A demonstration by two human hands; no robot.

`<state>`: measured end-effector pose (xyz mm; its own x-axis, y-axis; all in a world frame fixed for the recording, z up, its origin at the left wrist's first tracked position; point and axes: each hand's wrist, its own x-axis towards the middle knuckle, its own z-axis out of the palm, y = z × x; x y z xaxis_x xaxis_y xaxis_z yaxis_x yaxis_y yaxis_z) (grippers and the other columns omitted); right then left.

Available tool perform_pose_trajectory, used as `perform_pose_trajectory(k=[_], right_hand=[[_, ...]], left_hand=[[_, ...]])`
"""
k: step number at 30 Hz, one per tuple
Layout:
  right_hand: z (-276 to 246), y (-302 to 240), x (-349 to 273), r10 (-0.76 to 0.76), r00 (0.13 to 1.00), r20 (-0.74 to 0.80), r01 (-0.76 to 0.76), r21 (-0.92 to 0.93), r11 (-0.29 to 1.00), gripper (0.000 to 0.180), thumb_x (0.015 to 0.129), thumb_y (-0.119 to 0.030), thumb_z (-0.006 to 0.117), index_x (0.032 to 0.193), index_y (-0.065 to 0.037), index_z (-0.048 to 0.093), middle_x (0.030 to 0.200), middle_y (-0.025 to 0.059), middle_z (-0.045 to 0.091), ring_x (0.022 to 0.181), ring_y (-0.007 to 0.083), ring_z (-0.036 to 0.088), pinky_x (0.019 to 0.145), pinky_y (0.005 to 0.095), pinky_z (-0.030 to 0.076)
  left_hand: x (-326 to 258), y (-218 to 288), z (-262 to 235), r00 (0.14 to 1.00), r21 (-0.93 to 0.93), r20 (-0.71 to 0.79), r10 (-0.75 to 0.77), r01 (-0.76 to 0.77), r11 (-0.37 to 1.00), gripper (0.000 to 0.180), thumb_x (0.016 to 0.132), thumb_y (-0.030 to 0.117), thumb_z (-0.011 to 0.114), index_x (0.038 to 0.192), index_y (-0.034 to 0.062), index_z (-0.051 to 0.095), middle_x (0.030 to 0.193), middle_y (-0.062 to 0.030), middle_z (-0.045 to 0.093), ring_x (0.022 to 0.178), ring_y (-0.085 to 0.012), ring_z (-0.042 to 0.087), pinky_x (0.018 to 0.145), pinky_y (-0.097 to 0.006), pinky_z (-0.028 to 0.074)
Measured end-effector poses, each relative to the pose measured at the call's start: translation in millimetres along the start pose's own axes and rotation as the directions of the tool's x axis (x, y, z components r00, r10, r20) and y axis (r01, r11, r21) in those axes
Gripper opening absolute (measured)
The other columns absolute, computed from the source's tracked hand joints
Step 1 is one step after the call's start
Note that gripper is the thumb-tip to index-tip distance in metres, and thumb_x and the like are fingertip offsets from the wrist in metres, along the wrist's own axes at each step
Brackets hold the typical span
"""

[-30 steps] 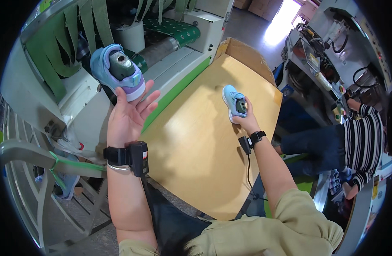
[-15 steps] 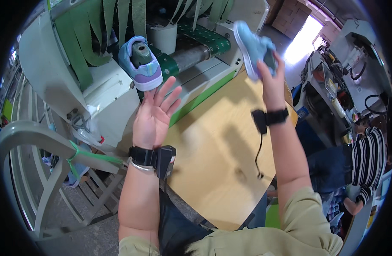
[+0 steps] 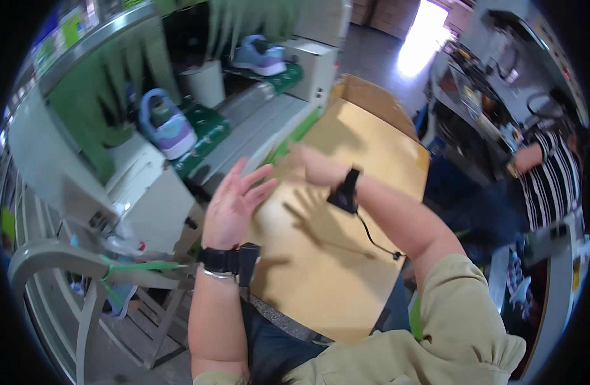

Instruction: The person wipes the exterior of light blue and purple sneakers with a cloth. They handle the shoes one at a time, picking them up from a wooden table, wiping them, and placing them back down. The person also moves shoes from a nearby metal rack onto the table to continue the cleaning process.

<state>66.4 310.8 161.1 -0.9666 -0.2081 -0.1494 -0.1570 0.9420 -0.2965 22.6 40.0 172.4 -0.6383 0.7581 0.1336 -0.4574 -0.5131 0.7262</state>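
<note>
Both of my hands are free of the shoes. My left hand (image 3: 228, 208) is open, palm up and fingers spread, nearest to the front of the machine. My right hand (image 3: 311, 165) is smeared by motion over the board; its shadow below has the fingers apart, and no object shows in it. A blue and purple sneaker (image 3: 168, 126) with a dark form inside rests on the green belt (image 3: 208, 131) at the left. Farther along, a second blue sneaker (image 3: 260, 58) sits on a green belt section beneath the hanging strips.
A tan board (image 3: 327, 282) lies before me, with a cardboard edge (image 3: 378, 102) behind it. A grey metal rack (image 3: 57, 256) stands at the left. On the right, a person in a striped top (image 3: 548, 173) is beside a cluttered bench (image 3: 468, 96).
My right hand has let go of the second sneaker, now on the belt, and swung left and toward me. My left hand has drawn away from the first sneaker. The view has shifted.
</note>
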Motion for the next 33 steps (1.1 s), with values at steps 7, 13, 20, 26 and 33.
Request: perform_pose_trajectory(k=[7, 13, 20, 26, 33], right_hand=[[121, -122, -244, 0.382, 0.903, 0.198, -0.398, 0.050, 0.916, 0.110, 0.074, -0.050, 0.080, 0.160, -0.026, 0.015, 0.166, 0.0189, 0.007, 0.151, 0.0474, 0.006, 0.113, 0.0711, 0.014], [160, -154, -280, 0.400, 0.916, -0.003, -0.390, 0.216, 0.895, 0.122, 0.061, -0.061, 0.083, 0.159, -0.023, 0.021, 0.166, 0.0180, 0.006, 0.152, 0.0439, 0.000, 0.115, 0.0697, 0.003], [171, -147, -291, 0.376, 0.924, -0.064, -0.344, 0.286, 0.894, 0.122, 0.059, -0.061, 0.083, 0.158, -0.023, 0.025, 0.166, 0.0174, 0.008, 0.153, 0.0421, -0.003, 0.116, 0.0682, -0.002], [163, -148, -293, 0.364, 0.930, -0.061, -0.330, 0.304, 0.894, 0.121, 0.058, -0.064, 0.082, 0.158, -0.022, 0.027, 0.166, 0.0173, 0.008, 0.153, 0.0418, -0.003, 0.116, 0.0686, -0.002], [175, -141, -296, 0.363, 0.925, -0.115, -0.321, 0.278, 0.906, 0.119, 0.060, -0.070, 0.079, 0.157, -0.023, 0.029, 0.166, 0.0159, 0.009, 0.153, 0.0402, -0.003, 0.115, 0.0686, -0.001]], left_hand=[[0, -23, -10, 0.984, 0.345, -0.112, -0.138, 0.169, 0.923, 0.053, 0.104, 0.027, 0.052, 0.148, 0.0014, 0.038, 0.135, -0.0198, 0.058, 0.115, -0.0276, 0.061, 0.102, -0.039, 0.046], [4, -40, -45, 0.935, 0.415, -0.096, -0.341, 0.349, 0.840, 0.056, 0.104, 0.042, 0.048, 0.151, 0.0117, 0.038, 0.147, -0.0129, 0.048, 0.130, -0.0282, 0.048, 0.110, -0.040, 0.036], [8, -56, -39, 0.912, 0.477, -0.077, -0.402, 0.388, 0.789, 0.060, 0.103, 0.046, 0.050, 0.153, 0.0149, 0.035, 0.152, -0.0077, 0.043, 0.138, -0.0253, 0.042, 0.113, -0.038, 0.032], [-15, -47, -32, 0.931, 0.375, -0.152, -0.331, 0.364, 0.853, 0.059, 0.103, 0.042, 0.051, 0.151, 0.0118, 0.038, 0.149, -0.0112, 0.045, 0.133, -0.0261, 0.046, 0.108, -0.037, 0.036], [-25, -40, -19, 0.924, 0.305, -0.183, -0.335, 0.378, 0.874, 0.055, 0.104, 0.042, 0.047, 0.151, 0.0146, 0.039, 0.149, -0.0040, 0.043, 0.132, -0.0218, 0.044, 0.109, -0.034, 0.034]])
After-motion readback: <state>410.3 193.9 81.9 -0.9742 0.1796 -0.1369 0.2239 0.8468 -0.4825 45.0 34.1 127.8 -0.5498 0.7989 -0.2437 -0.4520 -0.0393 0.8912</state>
